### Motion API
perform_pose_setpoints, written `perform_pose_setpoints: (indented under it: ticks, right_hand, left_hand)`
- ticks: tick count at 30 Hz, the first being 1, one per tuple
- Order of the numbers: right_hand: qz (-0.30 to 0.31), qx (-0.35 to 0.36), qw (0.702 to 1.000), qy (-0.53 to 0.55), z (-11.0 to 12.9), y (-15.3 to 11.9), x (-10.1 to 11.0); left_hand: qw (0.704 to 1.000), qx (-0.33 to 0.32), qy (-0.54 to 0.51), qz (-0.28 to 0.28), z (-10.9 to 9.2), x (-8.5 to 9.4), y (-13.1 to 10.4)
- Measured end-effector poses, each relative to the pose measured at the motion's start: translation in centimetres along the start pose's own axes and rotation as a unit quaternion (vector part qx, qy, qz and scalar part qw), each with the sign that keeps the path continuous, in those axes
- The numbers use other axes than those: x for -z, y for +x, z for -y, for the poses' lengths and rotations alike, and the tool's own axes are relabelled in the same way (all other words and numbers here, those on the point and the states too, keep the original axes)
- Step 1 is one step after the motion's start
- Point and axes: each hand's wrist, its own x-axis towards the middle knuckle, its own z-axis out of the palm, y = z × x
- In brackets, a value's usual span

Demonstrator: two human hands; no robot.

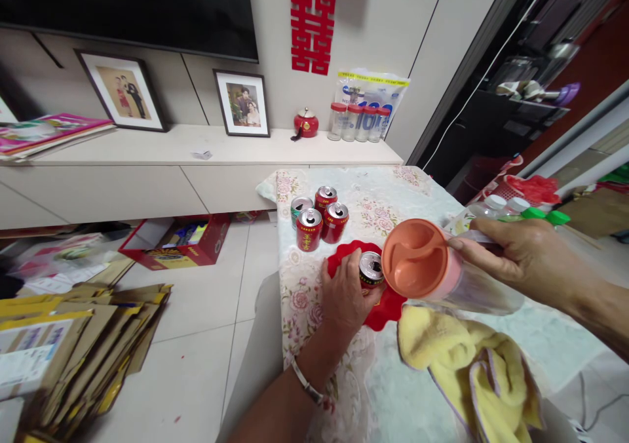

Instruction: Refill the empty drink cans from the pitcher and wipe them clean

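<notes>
My left hand (346,292) is wrapped round a dark-topped soda can (371,267), whose tab is open at the top. The can stands on a red scalloped mat (388,312). In my right hand (521,253) is the handle of a clear pitcher (479,292) with an orange lid, tipped so that its lid side is beside the can's top. Whether liquid runs between them I cannot tell. Behind the left hand stand several cans, among them a red can (308,230) and a green can (297,208). A yellow towel (472,364) lies crumpled below the pitcher.
A flowered tablecloth (378,194) covers the table. Bottles with green and white caps (533,214) stand at its right edge. Behind is a white cabinet (181,151) with picture frames, a red pot (306,125) and lidded jars (354,125). Flattened cardboard (103,345) lies on the floor left.
</notes>
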Motion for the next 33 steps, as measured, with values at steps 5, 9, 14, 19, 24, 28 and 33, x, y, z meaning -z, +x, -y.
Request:
perform_pose_setpoints:
  ticks: [5,9,14,19,24,28,33]
  right_hand:
    - [-0.007,0.005,1.0,-0.005,0.0,0.02,0.08]
    - [0.002,0.003,1.0,-0.006,0.03,0.07,0.11]
    - [0.006,0.001,1.0,-0.005,0.1,0.1,0.16]
    - [0.0,0.006,1.0,-0.007,0.17,0.19,0.12]
    - [0.007,-0.003,1.0,0.003,0.13,0.23,0.09]
    - [0.018,-0.024,0.999,0.014,0.11,0.15,0.19]
    - [0.037,-0.051,0.998,0.025,0.19,0.16,0.3]
  left_hand:
    - [1.0,0.001,0.001,0.002,0.03,-0.09,0.01]
    - [1.0,-0.004,0.002,-0.001,0.05,-0.11,-0.01]
    - [1.0,-0.002,-0.002,0.001,0.07,-0.09,-0.05]
    - [1.0,-0.003,0.001,-0.002,0.01,-0.08,0.02]
    - [1.0,0.001,0.006,0.003,-0.05,0.03,0.04]
    - [1.0,0.002,0.006,0.009,-0.04,0.07,0.01]
    - [1.0,0.001,0.007,0.006,-0.03,0.0,-0.06]
